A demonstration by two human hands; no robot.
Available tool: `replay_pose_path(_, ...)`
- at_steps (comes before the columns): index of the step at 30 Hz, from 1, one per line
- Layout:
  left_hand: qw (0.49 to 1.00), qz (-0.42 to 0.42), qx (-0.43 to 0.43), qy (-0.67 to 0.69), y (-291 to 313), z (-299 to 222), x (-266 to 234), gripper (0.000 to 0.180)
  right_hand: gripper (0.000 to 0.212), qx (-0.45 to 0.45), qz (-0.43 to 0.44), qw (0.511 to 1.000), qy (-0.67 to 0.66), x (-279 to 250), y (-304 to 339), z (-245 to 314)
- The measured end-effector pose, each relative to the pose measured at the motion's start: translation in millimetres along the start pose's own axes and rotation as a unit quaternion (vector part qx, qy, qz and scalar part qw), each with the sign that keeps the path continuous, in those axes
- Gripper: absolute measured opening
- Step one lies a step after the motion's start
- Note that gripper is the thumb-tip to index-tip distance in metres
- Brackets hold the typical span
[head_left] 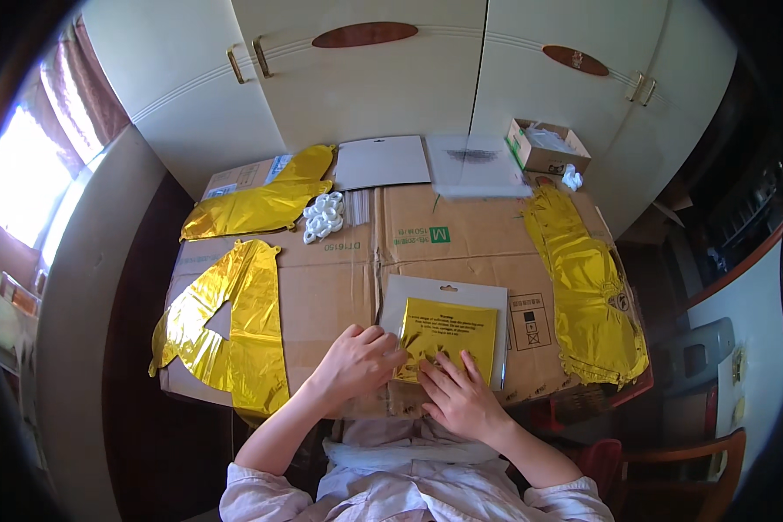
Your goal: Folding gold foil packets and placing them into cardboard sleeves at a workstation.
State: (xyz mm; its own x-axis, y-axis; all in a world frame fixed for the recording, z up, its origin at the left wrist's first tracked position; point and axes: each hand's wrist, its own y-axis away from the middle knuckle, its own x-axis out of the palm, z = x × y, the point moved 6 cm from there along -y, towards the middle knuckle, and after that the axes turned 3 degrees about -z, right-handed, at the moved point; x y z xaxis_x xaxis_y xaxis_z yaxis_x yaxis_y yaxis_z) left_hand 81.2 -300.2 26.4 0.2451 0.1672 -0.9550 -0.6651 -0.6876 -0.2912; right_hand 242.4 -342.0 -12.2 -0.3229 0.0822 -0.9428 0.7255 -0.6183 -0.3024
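In front of me lies a square, folded gold foil balloon [451,317] with small dark print, apparently in a clear bag. Beneath it is a pale grey card [400,296] with a hanging slot at its top. My right hand [461,396] rests on the lower part of the gold square, fingers spread and pressing down. At the square's left edge, my left hand [358,361] is curled with its fingertips together. What those fingertips pinch, if anything, is hidden.
Flat gold foil balloons lie at the left [252,304], far left [261,209] and right [583,287] of the cardboard-covered table [322,287]. Towards the back are white ribbon rolls [324,216], a grey card [383,163], clear bags [478,165] and a small box [548,150]. Cabinets stand behind.
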Motion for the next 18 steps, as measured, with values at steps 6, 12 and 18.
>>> replay_pose_path(6,1.0,-0.007,0.016,-0.013,-5.8,3.8,6.3,0.018,0.047,0.0,-0.005,1.0,0.001,-0.4,-0.3,-0.1)
replay_pose_path(12,0.999,-0.029,0.003,-0.012,-7.8,4.0,5.0,0.015,0.05,-0.001,-0.009,1.0,-0.001,1.4,1.4,-0.2)
replay_pose_path(18,0.997,0.002,-0.043,0.068,3.8,11.6,-0.7,0.027,0.036,-0.006,-0.05,0.996,-0.072,-3.2,4.9,-5.9)
